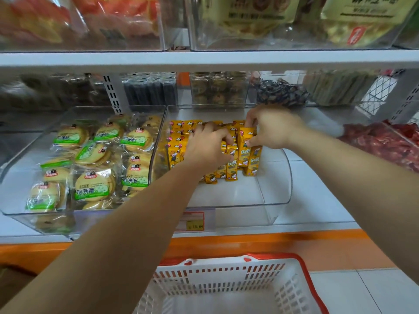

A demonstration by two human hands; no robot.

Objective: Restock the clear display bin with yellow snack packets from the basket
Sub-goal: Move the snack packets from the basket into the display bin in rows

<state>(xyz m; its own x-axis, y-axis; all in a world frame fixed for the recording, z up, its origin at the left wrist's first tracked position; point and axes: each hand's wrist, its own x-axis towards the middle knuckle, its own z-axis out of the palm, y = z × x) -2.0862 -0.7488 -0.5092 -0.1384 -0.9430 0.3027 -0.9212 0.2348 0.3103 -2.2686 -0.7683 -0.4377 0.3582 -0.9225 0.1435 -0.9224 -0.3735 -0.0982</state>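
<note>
Placing step, centre frame: my left hand [207,147] curls over, my right hand [273,128] pinches, yellow snack packets [232,165] in the clear plastic display bin [286,175]; next, I judge, square them, then reach for the red-rimmed white basket [305,267] below.

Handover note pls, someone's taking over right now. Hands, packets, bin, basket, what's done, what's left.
Left hand: inside the clear bin, fingers curled over the yellow packets standing there.
Right hand: pinching the top of an upright packet at the right end of the row.
Packets: stood in rows in the bin's back left; the front and right of its floor are bare.
Basket: below the shelf; the part in view holds no packets.
Done: basket load looks transferred.
Left: probably straighten the rows and let go. The bin has room for more stock.
</note>
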